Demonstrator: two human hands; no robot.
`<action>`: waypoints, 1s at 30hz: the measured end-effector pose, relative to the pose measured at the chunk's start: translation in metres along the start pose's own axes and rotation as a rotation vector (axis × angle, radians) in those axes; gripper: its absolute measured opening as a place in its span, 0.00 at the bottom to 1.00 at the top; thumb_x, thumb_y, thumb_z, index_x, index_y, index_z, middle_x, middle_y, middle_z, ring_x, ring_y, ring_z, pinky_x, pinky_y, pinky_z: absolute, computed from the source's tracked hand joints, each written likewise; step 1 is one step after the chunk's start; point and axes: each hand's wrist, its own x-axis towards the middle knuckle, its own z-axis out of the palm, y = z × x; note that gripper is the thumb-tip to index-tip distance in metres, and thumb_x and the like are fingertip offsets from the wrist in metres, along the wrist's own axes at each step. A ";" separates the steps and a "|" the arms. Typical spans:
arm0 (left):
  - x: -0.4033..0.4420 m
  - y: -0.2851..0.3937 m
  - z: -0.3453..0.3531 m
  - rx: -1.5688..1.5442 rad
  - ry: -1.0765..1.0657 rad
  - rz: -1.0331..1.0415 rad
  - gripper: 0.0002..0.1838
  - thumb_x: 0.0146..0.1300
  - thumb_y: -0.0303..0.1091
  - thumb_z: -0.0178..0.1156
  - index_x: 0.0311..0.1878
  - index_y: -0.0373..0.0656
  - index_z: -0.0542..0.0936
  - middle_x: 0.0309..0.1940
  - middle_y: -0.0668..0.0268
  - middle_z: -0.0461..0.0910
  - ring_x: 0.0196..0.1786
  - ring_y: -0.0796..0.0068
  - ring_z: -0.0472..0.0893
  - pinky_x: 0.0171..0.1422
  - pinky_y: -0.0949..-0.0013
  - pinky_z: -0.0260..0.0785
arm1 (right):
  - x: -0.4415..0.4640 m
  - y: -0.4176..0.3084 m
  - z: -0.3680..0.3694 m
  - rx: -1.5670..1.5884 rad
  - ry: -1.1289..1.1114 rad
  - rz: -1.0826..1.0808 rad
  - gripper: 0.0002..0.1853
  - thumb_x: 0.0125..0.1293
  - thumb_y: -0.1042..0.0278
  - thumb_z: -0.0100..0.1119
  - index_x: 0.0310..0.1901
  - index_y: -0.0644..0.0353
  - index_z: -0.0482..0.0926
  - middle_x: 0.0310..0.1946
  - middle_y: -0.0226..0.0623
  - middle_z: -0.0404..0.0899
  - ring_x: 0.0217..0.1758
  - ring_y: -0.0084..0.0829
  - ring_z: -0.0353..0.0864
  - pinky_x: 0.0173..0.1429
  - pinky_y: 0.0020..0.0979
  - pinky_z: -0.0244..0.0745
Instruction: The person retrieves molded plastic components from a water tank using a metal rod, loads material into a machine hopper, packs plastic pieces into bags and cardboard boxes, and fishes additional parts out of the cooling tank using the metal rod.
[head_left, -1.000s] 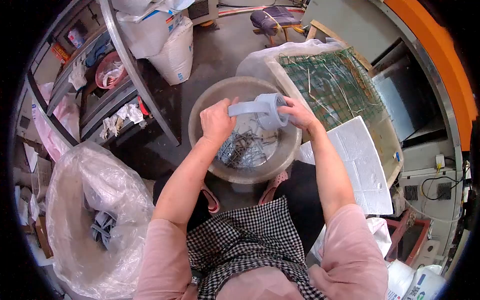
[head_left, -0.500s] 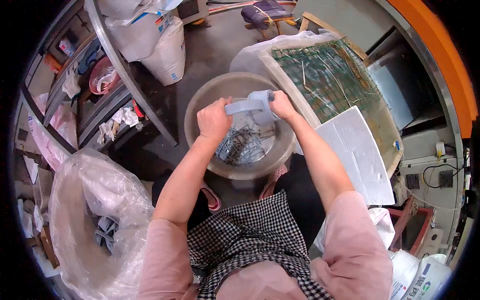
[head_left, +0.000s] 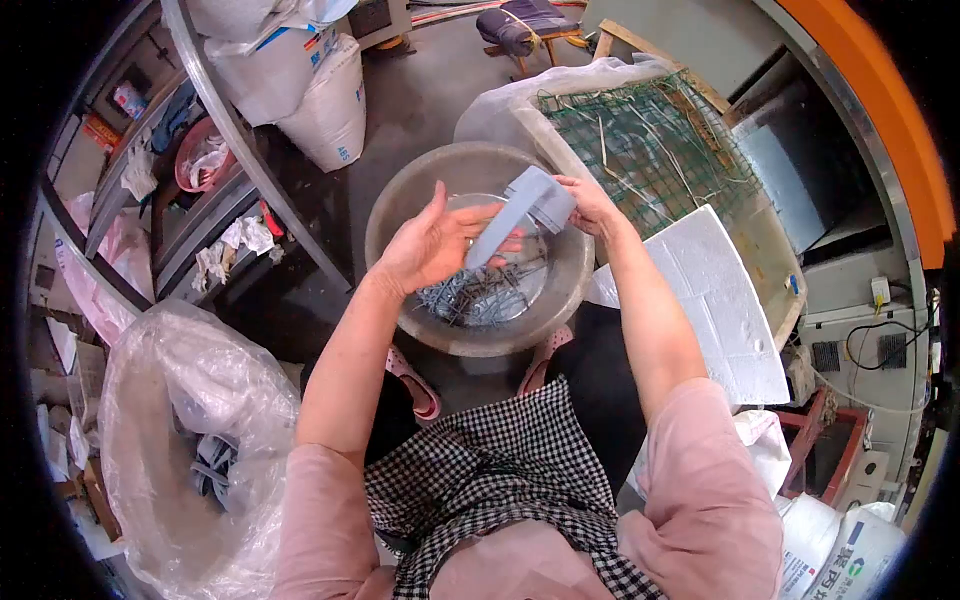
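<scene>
A grey plastic part (head_left: 546, 200) with a long flat strip is held up over a large round basin (head_left: 408, 185). My right hand (head_left: 594, 207) grips the part at its far right end, thumb and fingers pinched on it. Beside the strip, my left hand (head_left: 432, 246) is open with its fingers spread; some fingertips pass behind the strip, and I cannot tell whether they touch it. Thin grey plastic pieces (head_left: 472, 298) lie in a tangle at the bottom of the basin.
At lower left stands a clear plastic bag (head_left: 140, 400) with grey parts (head_left: 212, 465) inside. To the right are a white foam board (head_left: 705, 310) and a tub covered by green mesh (head_left: 650, 150). White sacks (head_left: 325, 110) and a metal frame (head_left: 240, 140) stand at upper left.
My left hand has opened from a closed grip and let go of the strip. The part has tilted, its strip now slanting down to the left, and remains in my right hand.
</scene>
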 end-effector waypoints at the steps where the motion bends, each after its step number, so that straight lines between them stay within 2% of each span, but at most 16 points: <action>1: 0.000 0.001 0.003 -0.001 0.001 0.002 0.45 0.60 0.68 0.26 0.63 0.32 0.58 0.56 0.50 0.68 0.56 0.57 0.70 0.57 0.61 0.63 | 0.001 0.001 0.001 0.074 0.008 -0.014 0.15 0.62 0.70 0.50 0.50 0.61 0.73 0.33 0.27 0.78 0.24 0.16 0.75 0.19 0.17 0.67; 4: 0.001 0.000 0.009 -0.139 -0.064 0.004 0.46 0.59 0.68 0.30 0.62 0.31 0.60 0.54 0.45 0.66 0.58 0.55 0.69 0.60 0.61 0.63 | 0.006 0.003 0.006 0.083 0.002 0.004 0.14 0.62 0.71 0.48 0.49 0.62 0.74 0.34 0.27 0.78 0.23 0.14 0.74 0.19 0.17 0.66; 7: 0.005 -0.003 0.008 -0.080 0.050 0.043 0.42 0.63 0.65 0.29 0.59 0.31 0.63 0.50 0.48 0.72 0.49 0.61 0.75 0.50 0.65 0.68 | 0.007 0.006 0.006 -0.034 0.008 0.003 0.16 0.61 0.65 0.51 0.50 0.55 0.75 0.29 0.25 0.77 0.19 0.13 0.68 0.18 0.17 0.60; 9: 0.008 -0.007 -0.005 0.380 0.141 0.042 0.32 0.66 0.58 0.35 0.48 0.34 0.72 0.31 0.57 0.77 0.30 0.71 0.77 0.33 0.72 0.68 | 0.003 0.003 0.008 -0.155 0.005 0.000 0.16 0.61 0.63 0.51 0.51 0.54 0.75 0.27 0.24 0.77 0.17 0.13 0.65 0.17 0.18 0.57; 10: 0.005 -0.013 0.001 0.699 0.455 0.024 0.24 0.65 0.52 0.44 0.32 0.38 0.76 0.16 0.68 0.70 0.18 0.81 0.67 0.22 0.77 0.60 | -0.024 -0.022 0.036 -0.226 0.068 0.016 0.17 0.61 0.62 0.51 0.51 0.54 0.74 0.29 0.24 0.77 0.19 0.14 0.67 0.20 0.18 0.59; 11: 0.006 -0.010 0.013 0.961 0.702 0.013 0.26 0.61 0.56 0.49 0.23 0.40 0.76 0.14 0.68 0.69 0.19 0.80 0.67 0.24 0.73 0.60 | -0.051 -0.046 0.063 -0.303 0.105 0.024 0.17 0.61 0.60 0.51 0.52 0.54 0.74 0.32 0.25 0.77 0.22 0.15 0.69 0.22 0.18 0.61; 12: 0.003 -0.010 0.012 0.981 0.772 0.016 0.32 0.56 0.60 0.52 0.25 0.33 0.79 0.19 0.57 0.76 0.26 0.66 0.76 0.33 0.63 0.67 | -0.036 -0.033 0.056 -0.260 0.079 0.008 0.18 0.62 0.59 0.51 0.51 0.55 0.73 0.34 0.28 0.76 0.26 0.19 0.71 0.27 0.21 0.64; 13: 0.002 -0.008 0.008 0.929 0.782 0.102 0.33 0.57 0.60 0.51 0.27 0.32 0.79 0.20 0.54 0.77 0.28 0.64 0.77 0.37 0.62 0.68 | -0.014 -0.012 0.038 -0.132 0.050 0.014 0.19 0.62 0.57 0.52 0.51 0.57 0.73 0.36 0.31 0.75 0.30 0.23 0.72 0.32 0.24 0.68; 14: -0.004 -0.005 0.006 0.862 0.808 0.172 0.29 0.59 0.58 0.50 0.21 0.37 0.77 0.17 0.63 0.72 0.24 0.73 0.71 0.31 0.65 0.64 | 0.008 0.002 0.028 -0.014 0.030 0.031 0.20 0.62 0.56 0.52 0.51 0.58 0.72 0.37 0.34 0.73 0.34 0.26 0.74 0.38 0.27 0.71; 15: -0.002 -0.003 -0.014 1.026 0.896 0.274 0.31 0.60 0.59 0.48 0.20 0.36 0.77 0.18 0.62 0.74 0.24 0.70 0.73 0.31 0.64 0.65 | 0.023 0.012 0.021 0.049 0.028 0.053 0.21 0.62 0.54 0.52 0.51 0.60 0.71 0.39 0.37 0.72 0.39 0.30 0.76 0.43 0.30 0.75; 21: -0.198 0.013 0.027 0.228 0.882 0.499 0.21 0.65 0.52 0.46 0.35 0.40 0.74 0.20 0.73 0.68 0.16 0.85 0.60 0.14 0.80 0.48 | 0.022 0.023 0.016 -0.509 -0.073 -0.023 0.19 0.64 0.57 0.52 0.49 0.64 0.71 0.32 0.33 0.74 0.33 0.26 0.77 0.33 0.24 0.72; 23: -0.267 0.008 0.057 0.249 1.472 0.492 0.23 0.63 0.55 0.47 0.39 0.42 0.75 0.24 0.72 0.69 0.16 0.85 0.61 0.15 0.81 0.49 | 0.021 0.013 0.027 -0.584 -0.081 -0.059 0.20 0.64 0.56 0.52 0.50 0.63 0.70 0.33 0.31 0.74 0.35 0.25 0.77 0.34 0.23 0.72; 25: -0.359 -0.003 0.036 0.396 1.641 0.399 0.25 0.63 0.56 0.46 0.36 0.41 0.78 0.21 0.70 0.70 0.17 0.80 0.62 0.18 0.77 0.55 | 0.003 -0.010 0.057 -0.755 -0.148 -0.239 0.19 0.64 0.58 0.52 0.51 0.64 0.71 0.36 0.32 0.75 0.36 0.24 0.76 0.35 0.23 0.70; 26: -0.397 -0.004 0.026 0.516 1.844 0.423 0.25 0.63 0.55 0.46 0.34 0.39 0.79 0.19 0.70 0.69 0.18 0.79 0.64 0.20 0.73 0.58 | -0.011 -0.022 0.076 -0.681 -0.123 -0.260 0.19 0.64 0.60 0.51 0.52 0.63 0.71 0.40 0.33 0.75 0.39 0.23 0.74 0.37 0.23 0.69; 27: -0.433 0.004 0.020 0.462 1.833 0.588 0.26 0.63 0.55 0.46 0.33 0.38 0.79 0.20 0.68 0.72 0.21 0.76 0.70 0.26 0.70 0.63 | -0.021 -0.033 0.085 -0.752 -0.105 -0.306 0.20 0.64 0.61 0.52 0.53 0.63 0.70 0.42 0.34 0.74 0.41 0.24 0.74 0.38 0.23 0.69; 30: -0.530 0.011 -0.034 0.381 2.395 0.389 0.38 0.57 0.64 0.46 0.52 0.34 0.73 0.48 0.54 0.74 0.51 0.61 0.71 0.55 0.61 0.60 | -0.067 -0.058 0.099 -0.924 -0.049 -0.470 0.21 0.61 0.63 0.54 0.55 0.63 0.69 0.47 0.38 0.72 0.48 0.30 0.72 0.48 0.27 0.68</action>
